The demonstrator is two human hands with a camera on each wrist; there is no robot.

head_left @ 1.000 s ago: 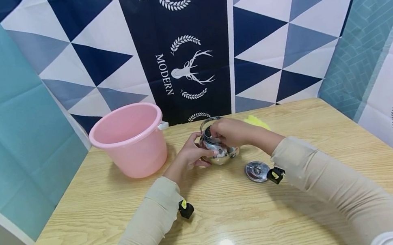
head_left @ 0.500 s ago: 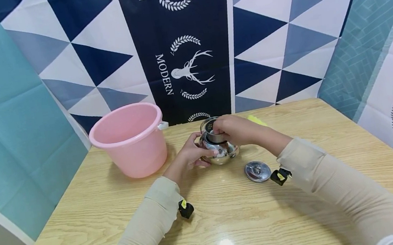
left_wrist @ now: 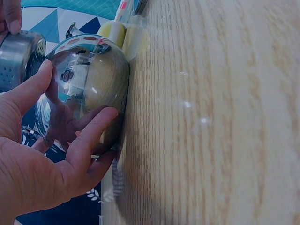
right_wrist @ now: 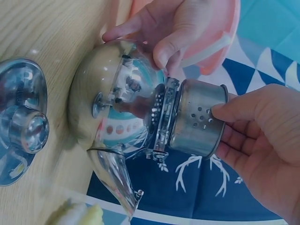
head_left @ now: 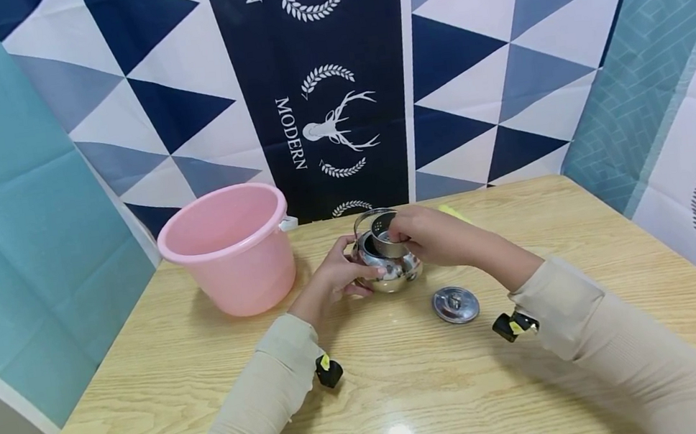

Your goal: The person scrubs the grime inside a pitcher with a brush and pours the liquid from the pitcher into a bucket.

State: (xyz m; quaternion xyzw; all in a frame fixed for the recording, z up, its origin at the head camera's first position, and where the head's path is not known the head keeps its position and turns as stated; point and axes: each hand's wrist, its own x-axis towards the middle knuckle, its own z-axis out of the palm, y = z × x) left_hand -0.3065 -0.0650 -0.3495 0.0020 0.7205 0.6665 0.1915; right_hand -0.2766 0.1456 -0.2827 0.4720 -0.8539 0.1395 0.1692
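Observation:
A shiny steel teapot point(head_left: 388, 281) stands on the wooden table, its spout point(right_wrist: 115, 178) and looped top handle showing. My left hand point(head_left: 343, 270) grips its rounded body from the left, thumb and fingers spread around the side. In my right hand point(head_left: 438, 235) a steel strainer basket point(right_wrist: 199, 117) is pinched by the rim, thumb outside the wall near a cluster of small holes. The basket tilts at the teapot's mouth, mostly raised out of it, its lower end close over the opening. The round steel lid point(head_left: 456, 304) with a knob lies on the table to the right.
A pink bucket point(head_left: 244, 277) with a white handle fitting stands at the left, close to my left hand. Something yellow point(head_left: 454, 213) shows behind my right forearm. Patterned cloth hangs behind the table's back edge.
My right hand has pulled the strainer basket up and to the right out of the teapot's mouth. My left hand stays on the teapot, and the lid has not moved.

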